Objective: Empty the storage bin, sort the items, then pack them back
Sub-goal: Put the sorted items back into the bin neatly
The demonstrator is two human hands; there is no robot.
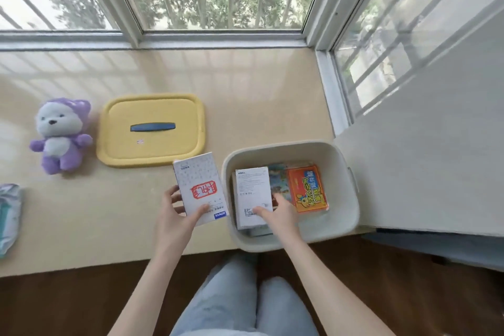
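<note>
Window ledge (245, 95) carries everything, largest first. White storage bin (343, 229) sits at the ledge's near right edge, lid off. Yellow lid (152, 144) lies flat to its left, blue handle up. Purple plush bear (61, 136) is further left, well apart from the bin; a soft packet (9, 215) is cut off at the left frame edge.

Step looks like emptying, or possibly repacking; one frame can't settle which. The bin holds an orange booklet (308, 188) lying flat with a picture book (278, 180) partly under it.

Left hand (174, 215) holds a white box with a red stamp print (199, 188) just outside the bin's left wall, thumb on the face, fingers wrapped behind. Long axis runs near-to-far, tilted slightly left at the top, blue brand strip at the near end.

Right hand (278, 215) is inside the bin, closed on the near end of a second white box (253, 196), thumb on its face. Long axis near-to-far, barcode end toward the person. More items sit under it, unclear which.

Next move, if emptying: lift the second box straight up past the bin wall and set both on bare ledge, clear of the lid.
</note>
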